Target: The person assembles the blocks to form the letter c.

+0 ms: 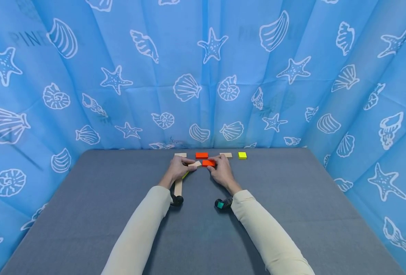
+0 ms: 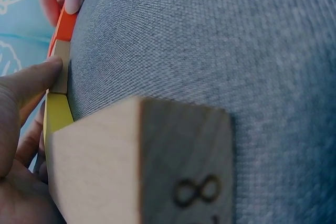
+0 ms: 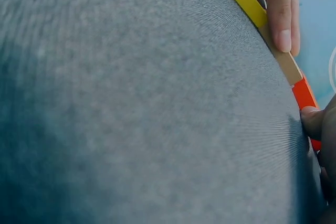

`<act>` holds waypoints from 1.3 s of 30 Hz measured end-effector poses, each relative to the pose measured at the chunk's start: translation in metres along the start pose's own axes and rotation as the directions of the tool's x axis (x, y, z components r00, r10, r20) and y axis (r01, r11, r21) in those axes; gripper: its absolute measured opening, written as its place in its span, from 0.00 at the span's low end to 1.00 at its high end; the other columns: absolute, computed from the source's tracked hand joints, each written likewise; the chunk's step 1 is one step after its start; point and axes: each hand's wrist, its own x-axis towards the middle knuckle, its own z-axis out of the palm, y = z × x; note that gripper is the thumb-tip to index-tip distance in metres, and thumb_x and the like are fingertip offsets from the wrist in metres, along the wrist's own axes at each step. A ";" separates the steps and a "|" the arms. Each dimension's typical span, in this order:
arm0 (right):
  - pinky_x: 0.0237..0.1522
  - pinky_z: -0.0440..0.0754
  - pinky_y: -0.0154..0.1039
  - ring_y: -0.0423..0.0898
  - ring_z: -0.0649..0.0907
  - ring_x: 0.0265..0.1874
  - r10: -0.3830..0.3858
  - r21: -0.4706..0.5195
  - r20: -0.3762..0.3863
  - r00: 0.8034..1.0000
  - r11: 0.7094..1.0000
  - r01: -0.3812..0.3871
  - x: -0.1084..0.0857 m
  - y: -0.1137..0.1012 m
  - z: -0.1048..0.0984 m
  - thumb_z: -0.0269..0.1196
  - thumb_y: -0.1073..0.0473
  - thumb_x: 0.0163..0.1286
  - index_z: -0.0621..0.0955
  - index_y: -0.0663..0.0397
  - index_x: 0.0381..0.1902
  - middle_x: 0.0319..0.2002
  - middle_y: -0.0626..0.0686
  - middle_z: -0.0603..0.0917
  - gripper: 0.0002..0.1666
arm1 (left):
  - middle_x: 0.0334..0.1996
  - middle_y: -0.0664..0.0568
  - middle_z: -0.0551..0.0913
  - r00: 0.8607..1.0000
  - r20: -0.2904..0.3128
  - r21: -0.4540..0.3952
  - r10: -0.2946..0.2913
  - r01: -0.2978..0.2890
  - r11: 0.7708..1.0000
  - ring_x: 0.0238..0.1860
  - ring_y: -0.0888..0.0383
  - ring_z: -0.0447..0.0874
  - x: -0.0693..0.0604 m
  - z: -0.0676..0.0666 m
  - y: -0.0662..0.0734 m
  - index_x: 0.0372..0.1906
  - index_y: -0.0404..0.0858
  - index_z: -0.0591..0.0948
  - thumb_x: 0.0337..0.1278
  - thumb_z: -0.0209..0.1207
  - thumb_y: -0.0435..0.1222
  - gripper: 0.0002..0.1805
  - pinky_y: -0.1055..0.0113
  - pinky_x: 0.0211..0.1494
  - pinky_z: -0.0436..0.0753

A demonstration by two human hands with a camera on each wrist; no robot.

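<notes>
Reaches over a grey cloth-covered desk (image 1: 203, 236). Has, on the near side of the left hand (image 1: 178, 168), a long pale wooden block (image 1: 178, 188), then a yellow rectangular block (image 2: 58, 112). Pinches with that hand a short pale wooden block (image 1: 195, 164), end to end between the yellow one and a red rectangular block (image 1: 208, 163) pinched in the right hand (image 1: 223, 172). Has, just past the hands, a second red block (image 1: 201, 155) between two more pale wooden blocks (image 1: 180, 154), a small yellow block (image 1: 242, 155) farther right; beyond, a blue shell-print curtain (image 1: 203, 109).

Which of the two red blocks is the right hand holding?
The front red block: the right hand pinches it, beside a plain wooden block. The other red block lies farther back, untouched.
</notes>
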 end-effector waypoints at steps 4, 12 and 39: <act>0.60 0.71 0.52 0.56 0.75 0.53 -0.002 -0.009 -0.006 1.000 1.000 0.002 0.000 0.001 0.000 0.68 0.63 0.70 0.83 0.61 0.59 0.52 0.60 0.76 0.20 | 0.49 0.47 0.87 1.000 -0.004 -0.005 0.007 -0.007 1.000 0.43 0.52 0.81 -0.001 -0.001 0.001 0.52 0.40 0.89 0.59 0.72 0.38 0.16 0.59 0.47 0.80; 0.61 0.71 0.52 0.56 0.76 0.53 -0.011 -0.018 -0.018 1.000 1.000 0.010 0.000 0.004 0.001 0.68 0.63 0.69 0.84 0.60 0.58 0.52 0.59 0.77 0.20 | 0.49 0.47 0.86 1.000 0.001 -0.014 0.012 -0.012 1.000 0.43 0.52 0.81 -0.003 -0.002 0.001 0.52 0.41 0.89 0.59 0.72 0.38 0.16 0.60 0.46 0.81; 0.55 0.72 0.51 0.55 0.76 0.46 0.001 -0.021 -0.026 1.000 1.000 -0.001 -0.001 0.005 0.003 0.70 0.62 0.69 0.84 0.59 0.58 0.51 0.59 0.79 0.20 | 0.50 0.47 0.85 1.000 0.003 -0.011 0.015 -0.015 1.000 0.44 0.52 0.80 -0.004 -0.002 0.001 0.52 0.41 0.89 0.59 0.72 0.38 0.16 0.59 0.47 0.79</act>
